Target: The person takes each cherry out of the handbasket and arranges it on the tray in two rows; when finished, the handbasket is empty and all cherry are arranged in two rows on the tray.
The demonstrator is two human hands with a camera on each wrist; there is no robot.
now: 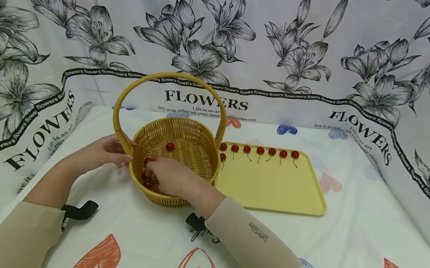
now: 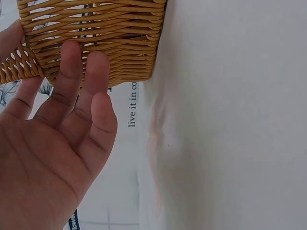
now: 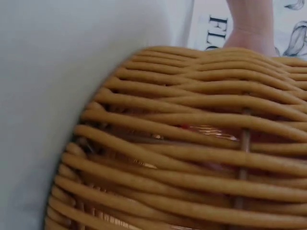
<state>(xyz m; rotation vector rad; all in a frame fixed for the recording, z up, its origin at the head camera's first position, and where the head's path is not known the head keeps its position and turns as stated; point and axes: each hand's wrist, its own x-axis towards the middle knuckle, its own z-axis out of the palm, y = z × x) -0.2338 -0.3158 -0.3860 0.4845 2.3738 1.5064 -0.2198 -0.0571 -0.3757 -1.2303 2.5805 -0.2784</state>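
Pinching a basket (image 1: 195, 139) on patterned cloth (image 1: 154, 238), left fingers (image 1: 118, 158) face floral drapery (image 1: 257, 54); right fingers (image 1: 155, 169) cannot be judged.

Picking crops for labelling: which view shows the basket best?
Head view: the basket shows its round body, handle and much of its inside, though the right hand covers part. Left wrist shows only a cropped piece; right wrist, a close-up of woven side.
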